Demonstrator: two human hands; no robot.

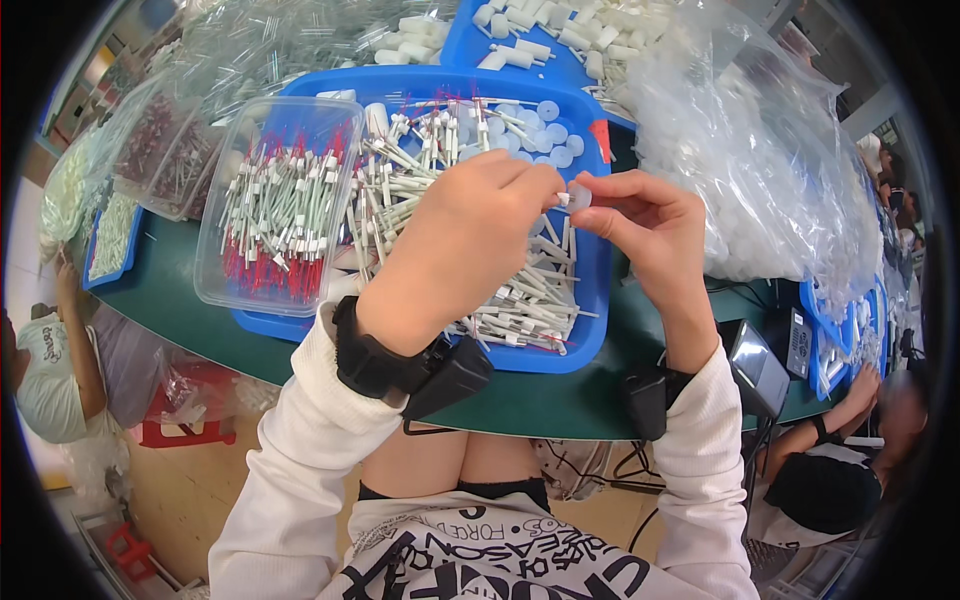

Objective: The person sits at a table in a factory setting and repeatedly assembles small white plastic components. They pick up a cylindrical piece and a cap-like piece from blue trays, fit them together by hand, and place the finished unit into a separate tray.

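Note:
Over the blue tray (590,330), my two hands meet at its right side. Between the thumb and forefinger of my right hand (650,225) is a small translucent round cap (578,197). My left hand (465,235) is closed with its fingertips against the cap, pinching a small white piece (563,199) whose far end is hidden by the fingers. Below and around the left hand lie many thin white sticks with white collars (520,310). More loose translucent caps (548,130) lie at the tray's far right corner.
A clear plastic box (215,270) of red-tipped white sticks rests on the tray's left. Big clear bags (730,150) stand at right; another blue tray (465,40) holds white cylinders. A black device (755,365) sits by the table's near edge. Other people work at both sides.

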